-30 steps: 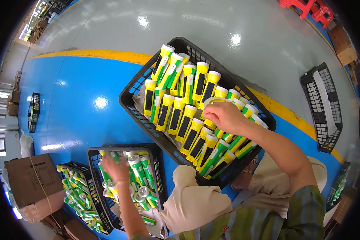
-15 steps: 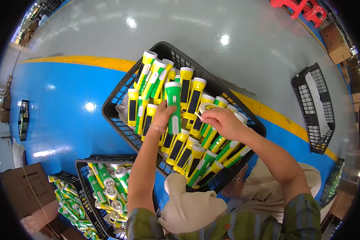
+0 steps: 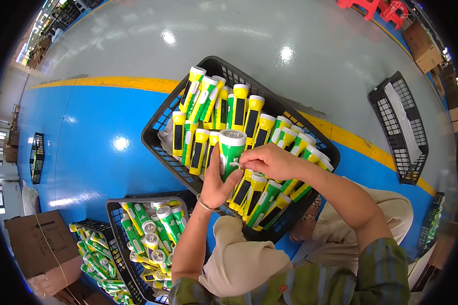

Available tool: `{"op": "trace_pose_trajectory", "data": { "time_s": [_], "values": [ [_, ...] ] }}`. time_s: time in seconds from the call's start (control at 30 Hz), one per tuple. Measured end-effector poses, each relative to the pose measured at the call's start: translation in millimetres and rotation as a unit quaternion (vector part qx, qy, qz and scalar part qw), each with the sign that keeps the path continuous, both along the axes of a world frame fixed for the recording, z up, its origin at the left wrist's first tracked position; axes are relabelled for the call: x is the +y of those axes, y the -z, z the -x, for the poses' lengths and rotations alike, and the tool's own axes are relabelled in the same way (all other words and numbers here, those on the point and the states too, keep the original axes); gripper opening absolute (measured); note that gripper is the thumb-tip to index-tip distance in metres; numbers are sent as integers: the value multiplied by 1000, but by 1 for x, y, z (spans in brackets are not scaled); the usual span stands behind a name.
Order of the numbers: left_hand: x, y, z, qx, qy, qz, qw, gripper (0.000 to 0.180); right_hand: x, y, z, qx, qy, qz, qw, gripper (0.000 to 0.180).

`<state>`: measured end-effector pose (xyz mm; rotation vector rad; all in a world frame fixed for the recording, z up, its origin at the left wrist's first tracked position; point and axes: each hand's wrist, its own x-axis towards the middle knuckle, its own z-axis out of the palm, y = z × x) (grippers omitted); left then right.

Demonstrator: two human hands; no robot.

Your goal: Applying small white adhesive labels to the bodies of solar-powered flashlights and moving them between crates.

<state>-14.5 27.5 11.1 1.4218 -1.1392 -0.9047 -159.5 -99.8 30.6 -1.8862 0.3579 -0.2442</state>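
Green flashlight [image 3: 232,151], white-rimmed at the head, held snugly in the left hand [image 3: 218,184] above the near half of a large black mesh crate [image 3: 219,68]. Left fingers curled along the left of the barrel, thumb bent across its lower right; head just past the fingertips, clear lens tilted up toward the view. Right hand [image 3: 270,162] just to the right, thumb and forefinger pinched narrow on a small white strip [image 3: 235,164] at the barrel; too small to tell whether stuck down. Beyond the fingertips and to their right, rows of yellow-and-green flashlights [image 3: 240,107] in the large crate, many with dark panels showing. Below and left of the left fingers, a smaller black crate [image 3: 190,199] with loose flashlights [image 3: 132,231] inside; farther left, another heaped crate [image 3: 99,223] and a cardboard box [image 3: 43,239]. Well right of the right fingers, a black crate with a white sheet [image 3: 403,124] inside; far beyond, red plastic stools [image 3: 392,12]. Left of the left fingers, blue floor [image 3: 107,168].
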Motion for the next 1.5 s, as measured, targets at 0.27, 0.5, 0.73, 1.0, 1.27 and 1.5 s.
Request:
{"op": "trace_pose_trajectory", "data": {
  "time_s": [0.27, 0.5, 0.73, 1.0, 1.27, 1.5],
  "values": [
    [18, -3, 5, -55, -85, 19, 995, 40, 12, -34, -13, 174, 54, 63, 981, 14],
    [22, -7, -5, 136, -78, 21, 987, 39, 24, -27, -17, 116, 62, 192, 972, 16],
    [46, 10, -17, 105, -200, -49, 973, 39, 58, -2, -25, 21, -7, 190, 982, 12],
    [235, 45, -152, -104, -428, -191, 877, 29, 81, 16, -9, -21, -61, 198, 978, 9],
    [221, 13, -82, -561, -360, -232, 709, 47, -2, -2, 2, 42, 53, 236, 969, 11],
    [57, 136, 59, -207, 106, -286, 930, 42, 10, -11, 4, 55, 37, 203, 977, 9]
  ]
}}
